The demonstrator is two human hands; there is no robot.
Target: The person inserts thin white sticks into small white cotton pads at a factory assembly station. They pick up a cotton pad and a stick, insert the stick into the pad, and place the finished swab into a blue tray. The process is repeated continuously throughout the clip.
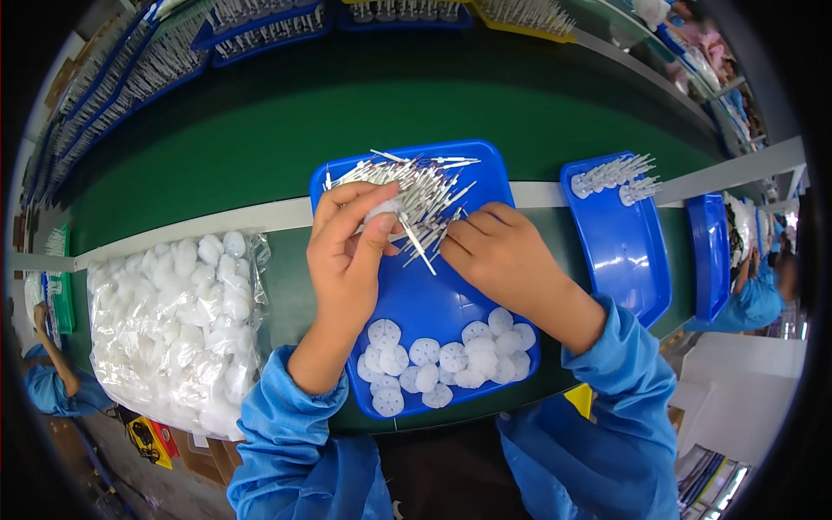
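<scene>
I take the blue tray [416,299] as my landmark; over its left-centre my left hand [342,234] pinches a white disc [384,208] between thumb and fingers, with a slender pale rod [419,243] slanting down beside it; whether the rod is seated in the disc I cannot tell; over the tray's right side my right hand [503,256] has its fingers curled narrow against the rod heap, and I cannot tell whether they grip one.

The rod heap [420,186] fills the tray's far part, crossed every way; a careless pull could drag neighbours along or snag a tip; too hard a pinch could bend the disc, too loose a one could let it slip; the loose discs [481,351] overlap along the tray's near edge, so two might lift as one, and a sleeve could brush them.

Bare blue floor lies mid-tray, below both hands; left of the tray a clear bag [173,329] of discs limits sideways room; right of it a second tray [624,251] stands apart, near the right forearm.
</scene>
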